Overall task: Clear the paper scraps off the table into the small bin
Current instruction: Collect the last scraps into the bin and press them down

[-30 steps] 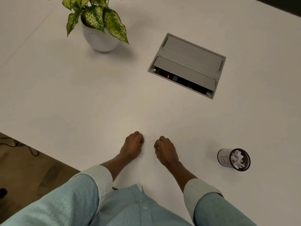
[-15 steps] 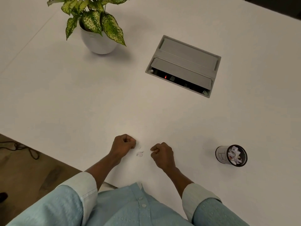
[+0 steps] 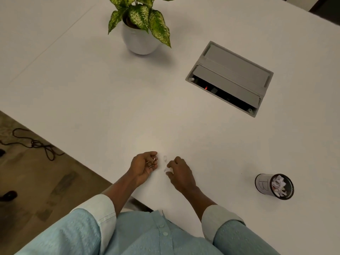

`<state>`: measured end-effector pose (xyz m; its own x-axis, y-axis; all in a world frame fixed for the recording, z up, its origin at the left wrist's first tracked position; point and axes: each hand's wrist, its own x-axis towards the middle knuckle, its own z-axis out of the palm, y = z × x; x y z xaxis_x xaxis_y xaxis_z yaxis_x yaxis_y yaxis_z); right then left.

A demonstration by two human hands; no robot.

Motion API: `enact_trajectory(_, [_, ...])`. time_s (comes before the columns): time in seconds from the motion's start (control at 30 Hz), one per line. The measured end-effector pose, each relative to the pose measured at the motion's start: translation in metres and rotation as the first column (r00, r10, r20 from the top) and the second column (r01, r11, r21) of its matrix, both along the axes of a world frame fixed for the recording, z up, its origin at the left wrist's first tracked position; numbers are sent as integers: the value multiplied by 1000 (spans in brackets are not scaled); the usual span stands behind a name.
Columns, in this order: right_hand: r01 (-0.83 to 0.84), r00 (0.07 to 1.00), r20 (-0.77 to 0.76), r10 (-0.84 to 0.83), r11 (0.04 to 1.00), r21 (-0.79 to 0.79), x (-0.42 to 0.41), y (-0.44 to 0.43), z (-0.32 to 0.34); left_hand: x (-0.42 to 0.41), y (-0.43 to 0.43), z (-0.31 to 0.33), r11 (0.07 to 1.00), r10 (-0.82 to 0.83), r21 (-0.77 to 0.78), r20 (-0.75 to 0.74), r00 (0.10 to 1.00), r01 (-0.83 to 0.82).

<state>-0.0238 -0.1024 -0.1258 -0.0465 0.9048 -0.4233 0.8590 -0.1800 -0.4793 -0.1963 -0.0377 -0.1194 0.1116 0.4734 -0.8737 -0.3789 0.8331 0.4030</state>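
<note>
The small bin (image 3: 263, 186) stands on the desk (image 3: 92, 89) toward its right side, well apart from both hands. It is a round can with a black rim and a letter B drawn on its pale wall, and inside it lie crumpled white paper scraps (image 3: 278, 184). The left hand (image 3: 144, 167) is near the front edge with the palm turned up; its fingers are curled around some small bits of paper (image 3: 154, 159). Just beside it, the right hand (image 3: 181, 174) pinches a white scrap (image 3: 167, 169) between thumb and fingertips. One loose scrap (image 3: 165, 158) lies on the desk between the two hands. At the far side stands a white pot (image 3: 139, 43) holding a green spotted plant (image 3: 145, 15). A grey cable box (image 3: 235, 70) is set in the desk, its lid partly open, with a small red light (image 3: 206, 87) inside.
</note>
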Motion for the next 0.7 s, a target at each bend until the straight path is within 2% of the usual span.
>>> enact_trajectory(0.17, [-130, 985, 124, 122, 990, 60, -6, -4, -1, -8, -5, -5, 998, 43, -44, 99, 994, -39])
enact_trajectory(0.27, [-106, 988, 120, 98, 993, 59, -3, -7, -2, -11, -7, -13, 998, 35, -47, 122, 992, -29])
enact_trajectory(0.4, [228, 974, -17, -227, 971, 71, -1, -4, 8, -11, -8, -18, 999, 16, -54, 154, 988, -7])
enact_trajectory(0.47, [325, 945, -86, -317, 938, 121, -4, 1, 17, -9, -10, -18, 999, 8, -51, 150, 989, -1])
enact_trajectory(0.57, [351, 930, -180, -322, 921, 167, -19, 8, 31, -2, -13, -14, 999, 26, -40, 99, 995, -22])
enact_trajectory(0.7, [189, 961, -231, -150, 969, 159, -41, 11, 43, 5, -18, -7, 996, 73, -59, 80, 994, -68])
